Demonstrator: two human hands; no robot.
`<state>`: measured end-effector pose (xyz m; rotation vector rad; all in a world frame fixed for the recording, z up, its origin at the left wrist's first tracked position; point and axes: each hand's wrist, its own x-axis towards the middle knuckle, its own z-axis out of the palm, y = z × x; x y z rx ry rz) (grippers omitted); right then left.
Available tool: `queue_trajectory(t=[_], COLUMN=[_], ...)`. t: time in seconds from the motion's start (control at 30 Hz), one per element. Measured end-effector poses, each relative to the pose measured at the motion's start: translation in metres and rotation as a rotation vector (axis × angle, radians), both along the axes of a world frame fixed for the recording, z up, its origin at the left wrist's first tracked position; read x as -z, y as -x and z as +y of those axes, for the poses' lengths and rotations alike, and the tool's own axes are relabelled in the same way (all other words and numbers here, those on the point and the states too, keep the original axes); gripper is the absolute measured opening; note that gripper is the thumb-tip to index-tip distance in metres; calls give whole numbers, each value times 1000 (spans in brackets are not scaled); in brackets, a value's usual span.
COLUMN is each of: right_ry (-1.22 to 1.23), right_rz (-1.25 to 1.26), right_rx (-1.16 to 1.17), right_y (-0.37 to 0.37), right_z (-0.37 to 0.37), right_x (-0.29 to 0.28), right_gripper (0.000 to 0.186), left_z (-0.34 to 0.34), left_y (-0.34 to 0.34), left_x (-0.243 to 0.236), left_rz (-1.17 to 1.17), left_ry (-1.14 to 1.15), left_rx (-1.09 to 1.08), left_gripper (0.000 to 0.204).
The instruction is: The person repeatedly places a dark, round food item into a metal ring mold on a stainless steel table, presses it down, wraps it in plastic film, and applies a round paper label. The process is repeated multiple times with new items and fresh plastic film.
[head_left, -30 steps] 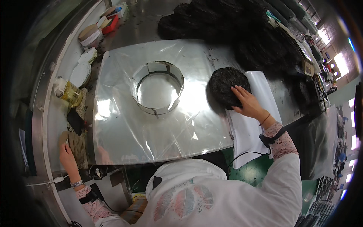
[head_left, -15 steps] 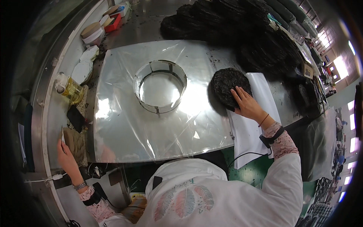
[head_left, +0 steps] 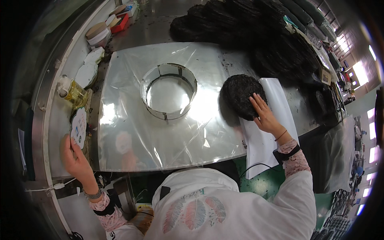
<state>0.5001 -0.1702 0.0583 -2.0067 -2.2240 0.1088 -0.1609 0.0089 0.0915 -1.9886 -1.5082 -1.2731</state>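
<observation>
Left hand pinches the scalloped card at frame left, best done lightly; right hand rests unclenched on the dark disc

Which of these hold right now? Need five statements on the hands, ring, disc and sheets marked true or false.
1. The left hand holds a white scalloped card. True.
2. The right hand touches the dark disc. True.
3. The ring is on the clear plastic sheet. True.
4. The dark disc sits inside the ring. False: it is right of it.
5. White sheets lie left of the ring. False: the white sheets are to its right.
</observation>
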Motion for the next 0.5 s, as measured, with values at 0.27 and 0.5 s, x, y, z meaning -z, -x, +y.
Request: queue_trajectory(t=[0.27, 0.5], right_ry=[-1, 73], right_rz=[-35, -117], right_rx=[-17, -51], right_y=[2, -10], right_z=[-8, -10], right_x=[-2, -6], right_gripper=[84, 86], left_z=[-1, 0], left_y=[-32, -108], left_x=[-8, -19], left_rz=[-159, -337], left_ry=[44, 149], left_rx=[95, 273], left_gripper=[23, 26])
